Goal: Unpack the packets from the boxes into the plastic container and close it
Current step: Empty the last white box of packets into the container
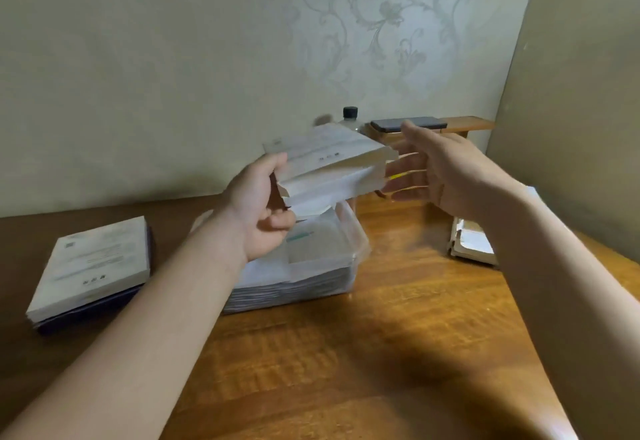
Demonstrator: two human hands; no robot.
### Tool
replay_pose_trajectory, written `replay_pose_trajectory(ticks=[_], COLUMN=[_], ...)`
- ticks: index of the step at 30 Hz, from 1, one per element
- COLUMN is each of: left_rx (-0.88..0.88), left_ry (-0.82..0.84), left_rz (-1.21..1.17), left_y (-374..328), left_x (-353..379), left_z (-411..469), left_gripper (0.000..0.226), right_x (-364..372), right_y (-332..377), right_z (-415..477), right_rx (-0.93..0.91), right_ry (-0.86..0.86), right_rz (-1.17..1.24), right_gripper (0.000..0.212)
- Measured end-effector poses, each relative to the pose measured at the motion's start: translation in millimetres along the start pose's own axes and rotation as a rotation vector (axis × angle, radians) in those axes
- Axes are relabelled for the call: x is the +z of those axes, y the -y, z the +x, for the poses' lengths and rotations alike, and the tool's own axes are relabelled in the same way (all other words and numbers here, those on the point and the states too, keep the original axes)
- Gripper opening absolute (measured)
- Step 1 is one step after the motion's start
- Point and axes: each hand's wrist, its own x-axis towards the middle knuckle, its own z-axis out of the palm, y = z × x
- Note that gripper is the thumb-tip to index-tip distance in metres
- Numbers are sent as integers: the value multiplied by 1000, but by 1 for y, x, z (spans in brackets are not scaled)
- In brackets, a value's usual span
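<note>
- The left hand (263,207) grips one end of a white cardboard box (332,166), thumb on top and fingers curled under it, and holds it tilted in the air above the container.
- The right hand (446,169) holds nothing. Its fingers are straight and spread, just beside the box's open, flapped end.
- The step in hand looks like emptying this box. The next move probably calls for the right hand to draw the contents out of the open end while the left steadies the thin card.
- The container (358,235) is clear, soft-looking plastic with no lid on. It stands on the bench (398,318) under the box.
- Flat white packets (294,287) lie stacked inside it, thin and likely slippery.
- A second box (90,266), square and closed, waits at the left.
- A torn-open box (471,240) lies at the right.
- The bench is glossy grained wood.
</note>
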Motion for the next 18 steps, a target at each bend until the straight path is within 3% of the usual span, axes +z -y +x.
replay_pose_trajectory(ticks=[4,7,12,15,18], left_rx=[-56,-60,77,254,371], left_ry=[208,267,176,128,135], left_rz=[112,170,451,644,761], left_y=[23,44,78,98,113], left_x=[63,105,158,178,193], left_z=[-1,7,18,21,25], left_gripper=[20,33,47,22,22], right_x=[-44,-83,-138,-160,-168], right_y=[-12,-23,-45,-63,-81], right_z=[-25,-43,-60,-58,-53], right_rx=[-12,-13,18,15,-8], right_ry=[-111,-267,-513,-558,-605], right_rz=[39,82,237,271,251], right_gripper=[25,16,12,13,19])
